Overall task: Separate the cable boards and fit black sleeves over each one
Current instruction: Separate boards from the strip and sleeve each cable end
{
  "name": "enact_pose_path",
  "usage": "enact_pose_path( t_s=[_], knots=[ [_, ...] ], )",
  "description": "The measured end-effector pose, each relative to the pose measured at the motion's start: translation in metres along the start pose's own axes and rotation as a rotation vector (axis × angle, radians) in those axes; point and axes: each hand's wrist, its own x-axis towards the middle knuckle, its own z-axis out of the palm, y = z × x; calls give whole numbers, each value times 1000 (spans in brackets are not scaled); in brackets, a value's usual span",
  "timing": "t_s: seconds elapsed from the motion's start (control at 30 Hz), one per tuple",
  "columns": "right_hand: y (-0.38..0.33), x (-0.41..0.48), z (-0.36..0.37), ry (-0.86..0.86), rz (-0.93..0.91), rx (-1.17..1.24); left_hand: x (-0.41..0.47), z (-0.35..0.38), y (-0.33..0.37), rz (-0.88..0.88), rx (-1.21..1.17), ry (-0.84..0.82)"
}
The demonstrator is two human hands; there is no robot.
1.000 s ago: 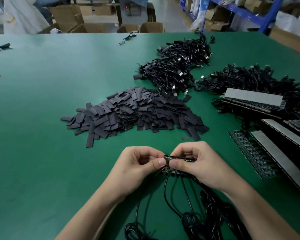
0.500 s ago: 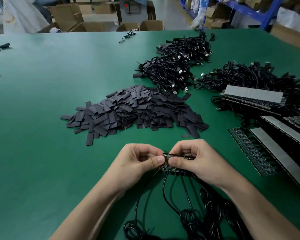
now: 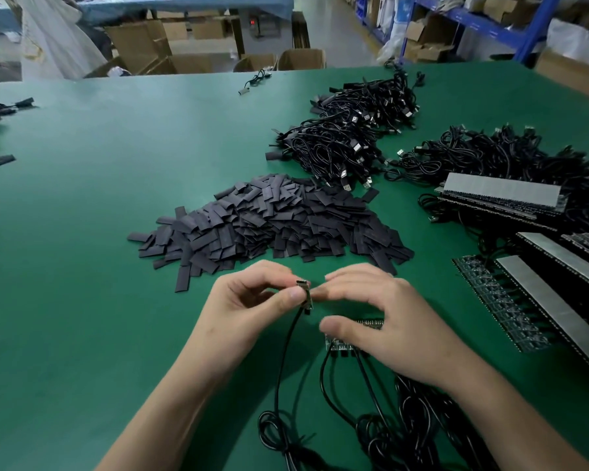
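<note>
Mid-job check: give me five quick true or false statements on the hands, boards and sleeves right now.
1. The left hand pinches a single board with its cable hanging. True.
2. The right hand holds a sleeve. False: it rests on the board strip.
3. That single board wears a sleeve. False: it is bare.
4. The sleeve pile lies beyond both hands. True.
5. The table is blue. False: green.

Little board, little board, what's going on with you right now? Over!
Left hand pinching one single board, cable hanging. Right hand covering the remaining strip. No sleeve on yet; sleeve pile just beyond, nothing in the way.
</note>
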Motion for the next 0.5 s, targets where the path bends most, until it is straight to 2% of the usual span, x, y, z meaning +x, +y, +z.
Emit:
enact_pose_path(
  t_s=[0.1,0.2,0.23,0.3,0.4,0.5],
  knots=[
    [-14,4,3,-8,12,190,1,6,1,80,55,13],
    [-24,4,0,-32,18,488,6,8,10,149,-17,-86],
    [-28,3,-4,-24,19,600,10,5,13,156,27,-103],
    [-35,3,-20,23,32,805,25,-2,13,146,285,-59],
    [-43,2,-49,89,30,948,58,-11,5,158,792,119],
    [-44,5,-68,129,76,924,90,-15,-1,198,1001,205]
  ],
)
